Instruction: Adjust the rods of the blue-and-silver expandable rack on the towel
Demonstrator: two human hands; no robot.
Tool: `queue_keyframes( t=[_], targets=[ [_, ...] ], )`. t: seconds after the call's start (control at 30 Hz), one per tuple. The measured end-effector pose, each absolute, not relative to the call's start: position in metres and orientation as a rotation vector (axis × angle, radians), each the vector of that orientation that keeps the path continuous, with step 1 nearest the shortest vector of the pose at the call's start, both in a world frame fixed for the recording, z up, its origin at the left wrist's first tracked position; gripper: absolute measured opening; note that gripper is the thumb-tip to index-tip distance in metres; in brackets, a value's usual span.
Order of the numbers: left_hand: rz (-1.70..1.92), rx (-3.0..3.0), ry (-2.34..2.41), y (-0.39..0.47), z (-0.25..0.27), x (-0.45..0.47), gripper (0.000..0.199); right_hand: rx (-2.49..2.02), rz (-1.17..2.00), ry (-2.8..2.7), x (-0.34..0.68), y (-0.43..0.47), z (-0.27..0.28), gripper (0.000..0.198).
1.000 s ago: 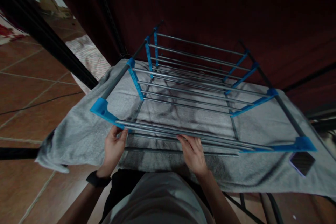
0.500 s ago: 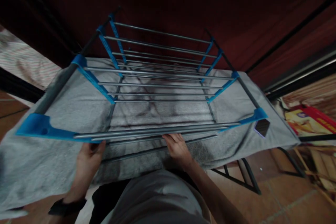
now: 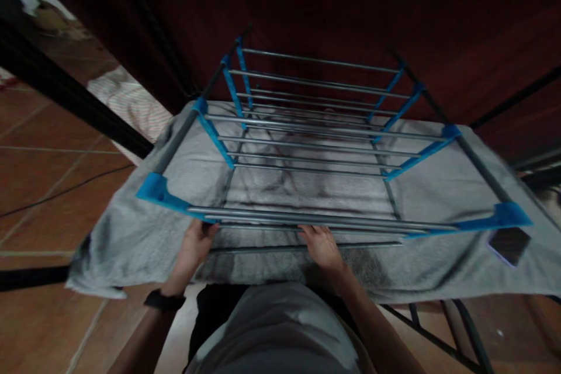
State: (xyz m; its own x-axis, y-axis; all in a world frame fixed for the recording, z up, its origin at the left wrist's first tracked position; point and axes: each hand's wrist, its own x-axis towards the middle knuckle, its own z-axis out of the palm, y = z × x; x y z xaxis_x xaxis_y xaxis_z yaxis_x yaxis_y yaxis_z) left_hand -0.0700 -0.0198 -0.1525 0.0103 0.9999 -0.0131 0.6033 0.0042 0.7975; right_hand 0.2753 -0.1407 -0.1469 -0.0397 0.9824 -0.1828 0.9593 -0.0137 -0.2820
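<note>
A drying rack (image 3: pixel 315 127) with grey metal rods and blue plastic brackets stands across a grey blanket. My left hand (image 3: pixel 196 245) is closed at the left end of its near side, thumb and fingers pinching around the inner end of the blue corner bracket (image 3: pixel 164 193) and a rod end there. My right hand (image 3: pixel 323 246) curls its fingers over a thin metal rod (image 3: pixel 263 227) near the middle of the front; the fingertips are partly hidden beneath the front rods. Below both hands a separate rod (image 3: pixel 272 249) lies along the blanket, its right end free.
The grey blanket (image 3: pixel 144 239) covers the surface under the rack. A dark phone-like object (image 3: pixel 509 245) lies by the right bracket. Behind hangs a dark red cloth (image 3: pixel 307 0). Black frame bars (image 3: pixel 105 117) cross at left, above a tiled floor (image 3: pixel 39 187) with a cable.
The view has swung to the left, so the rack and hands appear farther right. Both hands keep nearly the same places on the rack's near side.
</note>
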Motion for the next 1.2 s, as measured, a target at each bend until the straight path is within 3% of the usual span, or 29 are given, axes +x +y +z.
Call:
queue_keyframes(
  t=[0.53, 1.2],
  targets=[
    [0.823, 1.539, 1.482, -0.014, -0.169, -0.081, 0.042, -2.082, 0.354, -2.147, 0.279, -0.143, -0.159, 0.033],
    [0.864, 1.582, 1.535, -0.018, -0.176, -0.079, 0.030, -2.081, 0.349, -2.157, 0.281, -0.142, -0.159, 0.032]
  ],
)
